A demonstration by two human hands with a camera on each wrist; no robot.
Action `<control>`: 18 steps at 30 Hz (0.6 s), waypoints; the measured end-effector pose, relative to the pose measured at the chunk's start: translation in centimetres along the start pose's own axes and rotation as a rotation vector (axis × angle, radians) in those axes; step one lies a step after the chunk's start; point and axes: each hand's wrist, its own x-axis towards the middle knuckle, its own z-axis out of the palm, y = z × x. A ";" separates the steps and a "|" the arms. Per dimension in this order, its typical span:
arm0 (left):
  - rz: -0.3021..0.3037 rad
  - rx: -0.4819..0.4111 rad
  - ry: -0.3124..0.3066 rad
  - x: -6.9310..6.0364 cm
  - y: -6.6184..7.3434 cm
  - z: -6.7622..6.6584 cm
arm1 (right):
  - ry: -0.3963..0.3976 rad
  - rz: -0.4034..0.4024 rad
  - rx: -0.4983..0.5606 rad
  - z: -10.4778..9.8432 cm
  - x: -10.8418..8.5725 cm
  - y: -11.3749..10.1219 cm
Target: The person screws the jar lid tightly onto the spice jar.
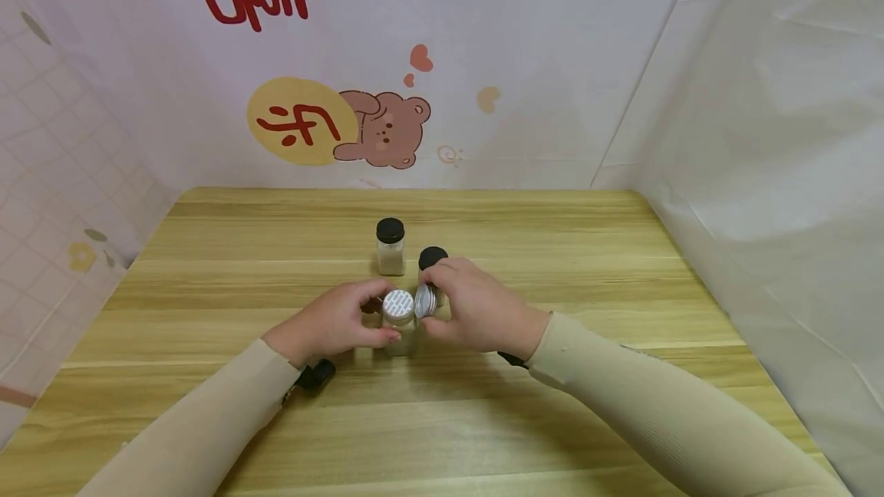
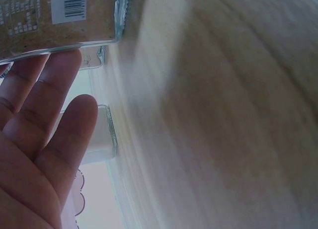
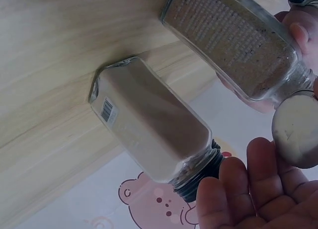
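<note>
My left hand (image 1: 345, 314) grips a square glass spice jar (image 1: 398, 340) upright on the table, thumb in front and fingers behind. Its top, in the head view, is pale with a grid-like pattern. In the right wrist view this jar (image 3: 233, 45) holds a brown, speckled powder. My right hand (image 1: 479, 309) pinches a round silver lid (image 1: 424, 301), tilted on edge and off the jar, right beside its neck. Behind the right fingers stands a second jar with a black cap (image 1: 433, 256), partly hidden; pale powder fills this jar (image 3: 149, 119) in the right wrist view.
Another black-capped jar of pale powder (image 1: 390, 255) stands farther back on the wooden table (image 1: 552, 244). White printed sheets (image 1: 539, 44) hang behind the table and along its sides. Dark wrist straps (image 1: 314, 376) show at both sleeves.
</note>
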 end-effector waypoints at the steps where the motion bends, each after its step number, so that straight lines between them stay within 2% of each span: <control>1: 0.002 0.003 0.001 0.0 -0.1 0.0 | -0.001 0.000 0.008 0.0 0.0 -0.1; 12: -0.004 0.021 0.002 0.0 -0.2 0.0 | -0.031 -0.006 0.099 0.3 0.5 -0.3; 18: -0.008 -0.001 -0.001 0.0 -0.4 0.1 | -0.049 -0.006 0.153 0.6 0.6 -0.4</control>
